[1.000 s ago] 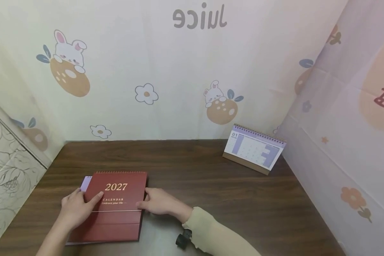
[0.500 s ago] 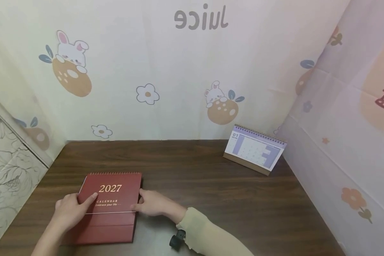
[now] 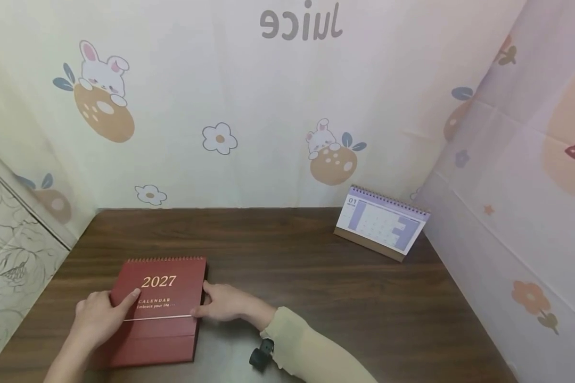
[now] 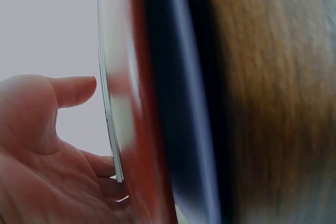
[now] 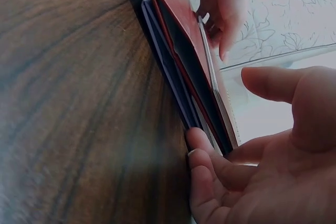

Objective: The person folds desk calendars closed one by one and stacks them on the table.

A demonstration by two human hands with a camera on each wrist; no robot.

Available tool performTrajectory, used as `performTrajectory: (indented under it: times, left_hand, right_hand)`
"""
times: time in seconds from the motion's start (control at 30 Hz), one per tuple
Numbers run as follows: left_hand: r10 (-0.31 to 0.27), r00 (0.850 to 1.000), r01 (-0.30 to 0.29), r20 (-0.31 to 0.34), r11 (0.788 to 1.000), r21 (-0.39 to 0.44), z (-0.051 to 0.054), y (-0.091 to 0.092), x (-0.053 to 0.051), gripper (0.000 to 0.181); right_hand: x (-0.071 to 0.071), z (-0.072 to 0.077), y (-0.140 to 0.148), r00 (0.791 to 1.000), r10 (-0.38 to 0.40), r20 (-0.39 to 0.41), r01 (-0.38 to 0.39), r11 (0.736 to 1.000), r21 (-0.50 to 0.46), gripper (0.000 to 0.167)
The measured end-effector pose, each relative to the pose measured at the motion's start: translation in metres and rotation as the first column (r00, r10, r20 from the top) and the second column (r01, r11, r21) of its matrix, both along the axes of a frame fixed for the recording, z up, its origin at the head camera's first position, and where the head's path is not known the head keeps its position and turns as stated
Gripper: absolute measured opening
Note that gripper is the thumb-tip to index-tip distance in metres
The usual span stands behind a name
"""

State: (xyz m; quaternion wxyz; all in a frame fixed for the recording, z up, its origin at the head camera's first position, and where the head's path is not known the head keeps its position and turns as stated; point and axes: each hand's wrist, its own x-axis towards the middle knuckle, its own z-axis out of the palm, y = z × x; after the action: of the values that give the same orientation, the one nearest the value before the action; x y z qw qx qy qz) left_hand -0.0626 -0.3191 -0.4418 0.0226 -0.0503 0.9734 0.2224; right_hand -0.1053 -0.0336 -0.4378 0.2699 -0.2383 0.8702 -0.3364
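Observation:
A dark red desk calendar (image 3: 160, 298) marked "2027" lies at the left front of the table, its coil along the far edge. Beneath it, the right wrist view reveals a purple calendar (image 5: 169, 74), mostly covered. My left hand (image 3: 96, 321) holds the red calendar's left side, thumb over the cover and fingers by the edge. On the opposite side my right hand (image 3: 227, 302) grips the right edge, thumb on top. Fingers (image 5: 202, 142) of that hand bend around the edges of both calendars in the right wrist view.
A lilac and white desk calendar (image 3: 380, 221) stands tilted on its brown base at the back right of the wooden table (image 3: 268, 244). Printed curtains (image 3: 268, 96) hang along the back and right edges. A small black device (image 3: 261, 355) sits at the right sleeve's cuff.
Both hands have shifted the red calendar left and slightly toward me. The purple strip that stuck out at its left side is now hidden in the head view.

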Motion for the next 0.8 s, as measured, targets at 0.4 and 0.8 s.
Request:
performTrajectory:
  times: [0.4, 0.8]
  left_hand:
    - [0.006, 1.000, -0.006, 0.025, 1.000, -0.005, 0.0025, -0.0013, -0.0002, 0.064]
    - [0.012, 1.000, -0.011, 0.025, 0.999, -0.033, -0.0037, -0.0021, -0.0003, 0.077]
  right_hand:
    - [-0.0032, -0.0002, -0.0018, 0.999, 0.012, -0.031, -0.011, 0.999, 0.031, 0.072]
    - [-0.0017, -0.0039, -0.0019, 0.992, 0.062, -0.108, -0.053, 0.994, 0.091, 0.070]
